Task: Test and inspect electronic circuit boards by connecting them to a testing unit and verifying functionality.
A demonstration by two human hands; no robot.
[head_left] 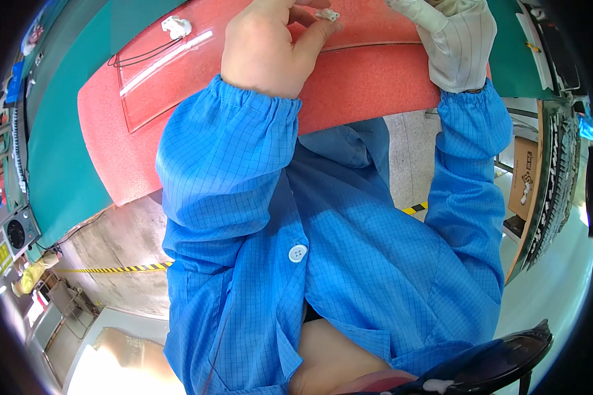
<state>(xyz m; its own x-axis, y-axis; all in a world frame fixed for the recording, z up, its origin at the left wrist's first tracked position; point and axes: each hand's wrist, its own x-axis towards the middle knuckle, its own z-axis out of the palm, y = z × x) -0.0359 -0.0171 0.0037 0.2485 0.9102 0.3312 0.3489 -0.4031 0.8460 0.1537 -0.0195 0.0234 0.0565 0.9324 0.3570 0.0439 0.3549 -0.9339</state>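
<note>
1. Head view. Nearest the lens: a glossy dark curved object (501,359), identity unclear, well below the red mat (369,89) used here as reference.
2. Small white part (327,14): above the mat's upper middle, at the left thumb tip. White connector (176,26) with dark leads (141,56): on the mat's upper left, by the clear sheet (171,74).
3. Handling, my judgement: pinch the part lightly by its sides, leave its end face uncovered, and work low over the mat so a slip lands there.
4. Left hand (270,49): bare, over the mat, thumb reaching rightward; narrow pinch, apparently on the white part.
5. Right hand (464,43): gloved, over the mat's right end, forearm upright from below; fingertips cropped, grip cannot be told.
</note>
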